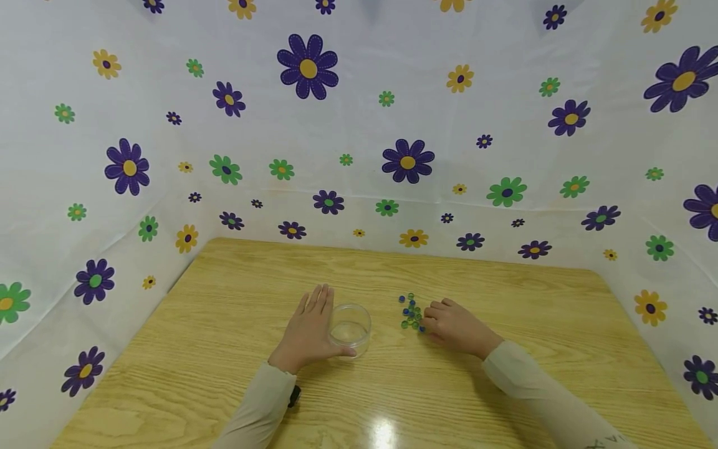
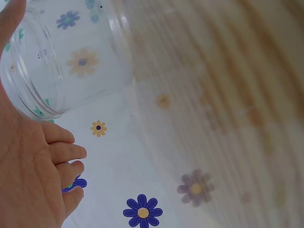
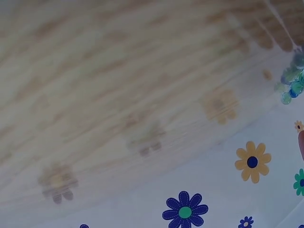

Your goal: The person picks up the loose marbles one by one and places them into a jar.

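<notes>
A clear round jar point(image 1: 352, 330) stands on the table with its mouth up. My left hand point(image 1: 306, 332) lies along its left side, thumb in front at the rim and fingers stretched out toward the back. In the left wrist view the jar point(image 2: 85, 61) shows beside the palm. To the right, blue and green glass marbles point(image 1: 412, 314) lie in a loose cluster. My right hand point(image 1: 455, 325) reaches to the cluster's right edge, fingers bent down with a blue marble right at the fingertips. I cannot tell whether those fingers pinch one.
The wood-grain table point(image 1: 252, 280) spreads around both hands. A white cloth point(image 1: 359, 112) with printed flowers hangs behind it and along both sides. A dark band point(image 1: 294, 396) sits at the left wrist.
</notes>
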A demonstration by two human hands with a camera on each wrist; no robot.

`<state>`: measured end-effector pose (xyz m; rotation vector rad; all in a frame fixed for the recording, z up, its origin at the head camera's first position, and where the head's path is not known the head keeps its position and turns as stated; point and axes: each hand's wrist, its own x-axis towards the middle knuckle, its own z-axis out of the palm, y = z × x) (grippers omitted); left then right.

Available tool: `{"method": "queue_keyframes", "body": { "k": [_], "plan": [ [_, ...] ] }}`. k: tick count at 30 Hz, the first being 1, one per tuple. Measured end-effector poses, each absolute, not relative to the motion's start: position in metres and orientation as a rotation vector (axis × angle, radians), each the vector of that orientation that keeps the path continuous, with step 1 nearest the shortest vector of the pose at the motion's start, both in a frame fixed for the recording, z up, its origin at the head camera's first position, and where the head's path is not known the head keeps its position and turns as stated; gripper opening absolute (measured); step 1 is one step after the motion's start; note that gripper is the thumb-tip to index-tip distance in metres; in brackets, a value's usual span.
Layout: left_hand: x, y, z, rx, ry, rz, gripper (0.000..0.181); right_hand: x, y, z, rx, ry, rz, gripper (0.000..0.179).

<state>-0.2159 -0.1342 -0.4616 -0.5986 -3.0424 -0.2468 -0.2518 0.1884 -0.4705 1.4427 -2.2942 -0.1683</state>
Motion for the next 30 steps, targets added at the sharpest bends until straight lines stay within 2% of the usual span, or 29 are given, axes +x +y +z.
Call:
{"method": "queue_keyframes", "body": {
  "k": [30],
  "plan": [
    [-0.218,-0.135,-0.463,-0.599,-3.060,-0.220,0.127,-0.249,0.199,-0.467,1.472,-2.338,-0.131,0.012]
  ]
}}
